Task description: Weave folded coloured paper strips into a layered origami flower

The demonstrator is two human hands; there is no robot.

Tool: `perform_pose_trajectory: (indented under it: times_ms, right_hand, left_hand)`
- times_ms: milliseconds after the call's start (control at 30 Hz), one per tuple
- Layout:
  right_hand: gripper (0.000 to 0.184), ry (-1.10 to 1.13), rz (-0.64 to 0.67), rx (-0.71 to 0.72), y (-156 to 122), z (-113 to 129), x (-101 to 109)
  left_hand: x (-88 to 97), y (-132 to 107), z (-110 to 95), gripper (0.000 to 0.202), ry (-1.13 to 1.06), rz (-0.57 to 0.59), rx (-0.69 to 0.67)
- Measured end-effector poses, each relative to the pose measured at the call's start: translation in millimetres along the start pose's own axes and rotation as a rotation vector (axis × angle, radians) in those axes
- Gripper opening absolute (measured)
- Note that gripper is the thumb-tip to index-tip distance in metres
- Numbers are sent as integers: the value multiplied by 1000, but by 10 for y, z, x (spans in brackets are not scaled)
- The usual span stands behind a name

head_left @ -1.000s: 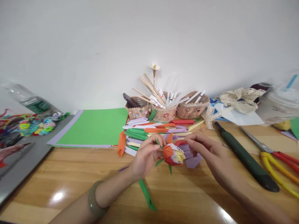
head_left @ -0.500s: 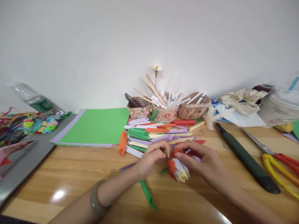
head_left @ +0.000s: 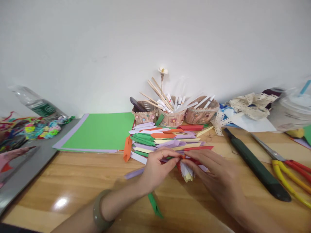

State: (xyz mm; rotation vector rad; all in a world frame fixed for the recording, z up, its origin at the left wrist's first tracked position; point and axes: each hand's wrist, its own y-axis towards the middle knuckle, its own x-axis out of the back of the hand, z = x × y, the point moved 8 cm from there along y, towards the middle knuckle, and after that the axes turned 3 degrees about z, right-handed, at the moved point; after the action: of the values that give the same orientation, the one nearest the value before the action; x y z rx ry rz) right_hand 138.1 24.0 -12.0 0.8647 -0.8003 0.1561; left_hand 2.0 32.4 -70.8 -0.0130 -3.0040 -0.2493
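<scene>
Between my two hands is a folded paper flower point(head_left: 186, 172) in white, pale yellow, orange and red, held just above the table. My left hand point(head_left: 160, 163) pinches its upper left edge with thumb and forefinger. From the other side, my right hand point(head_left: 213, 171) closes on its orange and red part and covers much of it. Beyond my hands lies a pile of folded paper strips point(head_left: 170, 136) in several colours. A green folded strip point(head_left: 155, 205) rests below my left wrist, and a purple strip point(head_left: 134, 173) sticks out to its left.
Green and lilac paper sheets point(head_left: 102, 131) lie at the left. Decorated baskets point(head_left: 173, 118) with sticks and pens stand by the wall. To the right are a dark green tool point(head_left: 257, 165), scissors point(head_left: 279, 158) and lace ribbon point(head_left: 252, 105). Another person's hand point(head_left: 17, 153) shows at far left.
My left fingers have come closer to my right ones on the flower. The flower has turned and risen slightly, and my right hand covers more of it.
</scene>
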Motion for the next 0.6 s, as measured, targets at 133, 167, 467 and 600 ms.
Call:
perform_pose_trajectory:
  times_ms: [133,167,467,600]
  right_hand:
    - [10,-45,-24,45,-6,38,22]
    - [10,-58,-32,51,-12,39,25]
    - [5,-164,-56,97,-35,58,42]
    - [6,-148,-54,95,-26,61,45]
  left_hand:
    - [25,-14,-56,10,37,-29,-50]
    - [24,-16,-55,10,39,-30,-49]
    - [-37,-11,-126,5,46,46,-97]
    - [-83,-14,-61,9,-11,105,-13]
